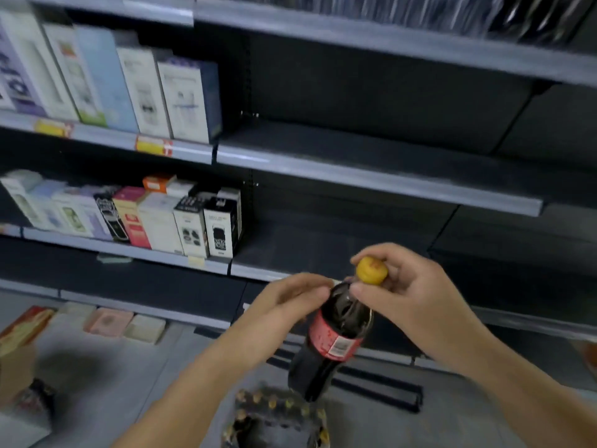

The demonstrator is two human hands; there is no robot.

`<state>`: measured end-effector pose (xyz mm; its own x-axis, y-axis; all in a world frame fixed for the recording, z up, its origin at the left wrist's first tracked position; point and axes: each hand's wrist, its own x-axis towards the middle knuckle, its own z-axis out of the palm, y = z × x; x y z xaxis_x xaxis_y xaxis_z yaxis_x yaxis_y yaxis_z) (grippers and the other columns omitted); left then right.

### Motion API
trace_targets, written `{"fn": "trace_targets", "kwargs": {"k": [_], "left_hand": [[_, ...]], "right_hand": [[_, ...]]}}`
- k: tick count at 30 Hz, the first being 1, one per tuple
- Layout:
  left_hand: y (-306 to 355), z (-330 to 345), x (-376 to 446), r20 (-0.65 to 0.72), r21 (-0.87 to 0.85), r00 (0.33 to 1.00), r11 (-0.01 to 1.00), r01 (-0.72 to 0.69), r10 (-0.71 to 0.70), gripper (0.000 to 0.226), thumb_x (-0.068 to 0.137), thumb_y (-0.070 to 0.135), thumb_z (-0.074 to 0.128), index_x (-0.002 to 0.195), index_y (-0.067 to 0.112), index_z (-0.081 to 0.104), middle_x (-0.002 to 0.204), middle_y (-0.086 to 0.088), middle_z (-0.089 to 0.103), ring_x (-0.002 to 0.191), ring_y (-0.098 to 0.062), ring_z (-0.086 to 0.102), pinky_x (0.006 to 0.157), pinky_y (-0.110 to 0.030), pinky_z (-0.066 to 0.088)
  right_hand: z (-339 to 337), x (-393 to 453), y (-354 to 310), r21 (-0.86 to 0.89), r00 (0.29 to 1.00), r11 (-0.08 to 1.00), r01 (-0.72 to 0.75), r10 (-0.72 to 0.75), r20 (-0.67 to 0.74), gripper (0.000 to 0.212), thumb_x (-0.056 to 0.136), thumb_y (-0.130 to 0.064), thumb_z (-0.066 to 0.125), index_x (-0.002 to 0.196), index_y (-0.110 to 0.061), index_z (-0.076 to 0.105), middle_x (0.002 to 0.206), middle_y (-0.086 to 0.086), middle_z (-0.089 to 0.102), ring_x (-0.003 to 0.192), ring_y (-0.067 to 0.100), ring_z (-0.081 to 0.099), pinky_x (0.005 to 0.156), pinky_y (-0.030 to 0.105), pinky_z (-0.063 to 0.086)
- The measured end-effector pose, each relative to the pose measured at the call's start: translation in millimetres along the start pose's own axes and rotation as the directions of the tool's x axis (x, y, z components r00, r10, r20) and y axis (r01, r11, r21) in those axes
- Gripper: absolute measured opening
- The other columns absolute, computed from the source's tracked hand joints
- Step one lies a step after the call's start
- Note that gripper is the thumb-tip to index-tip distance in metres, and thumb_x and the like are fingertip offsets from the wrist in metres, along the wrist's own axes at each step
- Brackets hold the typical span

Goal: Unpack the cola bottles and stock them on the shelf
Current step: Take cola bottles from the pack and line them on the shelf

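A dark cola bottle (329,337) with a red label and a yellow cap hangs tilted in front of the shelves. My right hand (410,292) pinches it at the cap and neck. My left hand (290,299) touches the bottle's shoulder from the left with curled fingers. Below, on the floor, sits an opened pack of cola bottles (274,418) with several yellow caps showing. The grey shelf (371,176) straight ahead and the shelf board (310,253) below it carry nothing on their right halves.
Boxed goods fill the left halves of the upper shelf (129,88) and middle shelf (155,218). Flat boxes (109,321) lie on the bottom ledge. A cardboard box (16,350) stands on the floor at the left. A dark rail (381,386) lies on the floor.
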<state>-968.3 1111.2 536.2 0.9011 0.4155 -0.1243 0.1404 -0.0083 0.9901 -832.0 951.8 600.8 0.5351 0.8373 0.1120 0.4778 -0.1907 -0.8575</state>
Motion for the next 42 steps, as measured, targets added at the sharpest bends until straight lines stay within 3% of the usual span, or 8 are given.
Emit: {"fn": "trace_targets", "kwargs": {"k": [4,7,17,20,28,32,36,42], "left_hand": [[92.9,8.6,-8.7,0.104,0.051,0.984,0.987,-0.153,0.147,0.038,0.097,0.043,0.057,0.125,0.021,0.068,0.120,0.003,0.075,0.113,-0.010,0.069,0.098,-0.023,0.053],[154.0,18.0,-7.2,0.136,0.103,0.964,0.965,-0.241,0.227,0.043,0.098,0.048,0.054,0.132,0.023,0.064,0.123,0.003,0.073,0.116,-0.011,0.068,0.103,-0.033,0.052],[273.7,74.6,52.6,0.114,0.275,0.921,0.878,-0.391,0.374,0.043,0.081,0.033,0.083,0.119,0.036,0.064,0.110,0.013,0.075,0.102,-0.002,0.071,0.087,-0.021,0.052],[298.9,101.4,86.5,0.063,0.322,0.901,0.846,-0.425,0.429,0.041,0.079,0.034,0.085,0.114,0.040,0.064,0.105,0.014,0.075,0.096,-0.001,0.071,0.084,-0.021,0.055],[353.0,171.9,187.5,-0.099,0.288,0.869,0.850,-0.442,0.485,0.036,0.071,0.034,0.089,0.101,0.036,0.069,0.089,0.014,0.076,0.080,-0.001,0.073,0.069,-0.015,0.053],[374.3,194.6,229.3,-0.108,0.248,0.843,0.836,-0.490,0.527,0.038,0.073,0.031,0.088,0.105,0.037,0.069,0.093,0.018,0.075,0.083,0.005,0.070,0.063,-0.003,0.049],[386.7,202.8,264.1,-0.119,0.227,0.829,0.828,-0.513,0.547,0.050,0.073,0.030,0.088,0.113,0.043,0.063,0.103,0.019,0.074,0.092,0.002,0.071,0.078,-0.018,0.053],[400.7,209.1,303.6,-0.040,0.262,0.839,0.816,-0.515,0.542,0.058,0.070,0.041,0.087,0.121,0.040,0.060,0.112,0.018,0.074,0.102,-0.001,0.071,0.087,-0.026,0.056]], "right_hand": [[-57.9,9.0,-74.8,0.033,0.987,0.991,0.131,-0.127,-0.098,0.022,0.090,-0.019,0.077,0.108,-0.029,0.071,0.093,0.001,0.076,0.089,0.023,0.073,0.082,0.036,0.061],[-98.4,18.9,-116.5,0.033,0.965,0.976,0.215,-0.207,-0.160,0.022,0.091,-0.019,0.076,0.110,-0.027,0.071,0.095,-0.001,0.076,0.089,0.018,0.074,0.080,0.031,0.061],[-222.2,71.4,-178.7,0.065,0.902,0.942,0.329,-0.293,-0.317,0.022,0.086,-0.019,0.081,0.106,-0.018,0.071,0.085,-0.001,0.077,0.078,0.012,0.077,0.065,0.018,0.056],[-264.4,94.4,-180.4,-0.080,0.862,0.937,0.340,-0.344,-0.372,0.028,0.080,-0.028,0.087,0.101,-0.021,0.070,0.084,-0.001,0.077,0.077,0.012,0.076,0.068,0.025,0.061],[-366.7,159.7,-163.2,-0.320,0.763,0.867,0.382,-0.491,-0.421,0.024,0.081,-0.035,0.085,0.095,-0.031,0.066,0.051,-0.023,0.055,0.051,-0.005,0.056,0.053,0.008,0.044],[-413.3,173.4,-142.5,-0.225,0.805,0.880,0.419,-0.474,-0.357,0.040,0.087,-0.045,0.076,0.123,-0.034,0.061,0.077,-0.010,0.069,0.069,-0.004,0.066,0.070,0.012,0.053],[-442.2,178.7,-98.4,-0.052,0.916,0.945,0.322,-0.325,-0.236,0.062,0.082,-0.063,0.066,0.139,-0.045,0.051,0.118,-0.025,0.066,0.107,-0.009,0.066,0.101,0.027,0.054],[-453.1,187.6,-53.9,0.097,0.974,0.970,0.224,-0.219,-0.064,0.054,0.086,-0.051,0.069,0.137,-0.047,0.051,0.125,-0.022,0.070,0.114,0.004,0.069,0.099,0.036,0.058]]}}
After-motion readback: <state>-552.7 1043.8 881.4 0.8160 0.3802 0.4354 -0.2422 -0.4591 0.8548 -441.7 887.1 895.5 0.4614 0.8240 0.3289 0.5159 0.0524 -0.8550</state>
